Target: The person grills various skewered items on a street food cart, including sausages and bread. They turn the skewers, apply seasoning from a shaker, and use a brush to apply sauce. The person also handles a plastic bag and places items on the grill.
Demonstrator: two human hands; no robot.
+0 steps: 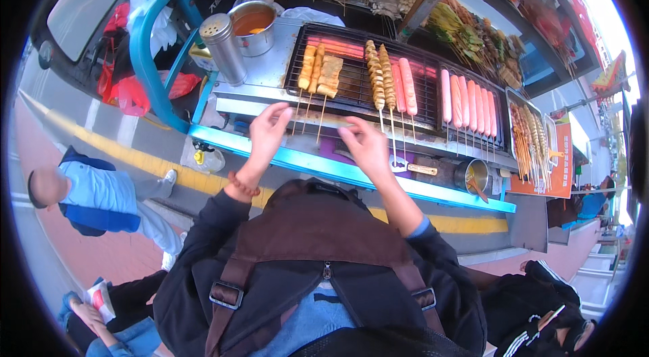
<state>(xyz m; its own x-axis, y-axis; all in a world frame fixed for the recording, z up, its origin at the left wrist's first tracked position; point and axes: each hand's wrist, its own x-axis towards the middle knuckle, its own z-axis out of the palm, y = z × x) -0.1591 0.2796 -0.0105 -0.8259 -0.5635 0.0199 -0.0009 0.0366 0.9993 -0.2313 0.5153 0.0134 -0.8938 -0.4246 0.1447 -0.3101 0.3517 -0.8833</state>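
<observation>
My left hand [268, 134] hovers with nothing in it at the grill's front edge, just left of the sticks of three skewers. These are yellow tofu-like pieces [307, 68], a thin browned skewer [317, 69] and a folded browned sheet [331, 75]. To the right, my right hand [367, 146] is bare, its thumb and fingers apart, close to the stick of a spiral-cut skewer [375, 75]. A second spiral skewer [388, 75] and two pink sausages [406, 85] lie beside it on the black wire grill [350, 85]. The heating bars behind glow red.
Several sausages [471, 103] lie on the right grill section, with a skewer tray [527, 134] beyond. At left stand a metal shaker [223, 50] and a sauce pot [253, 27]. Below are tongs [413, 168] and a small pot [471, 177]. A passer-by [101, 194] is at left.
</observation>
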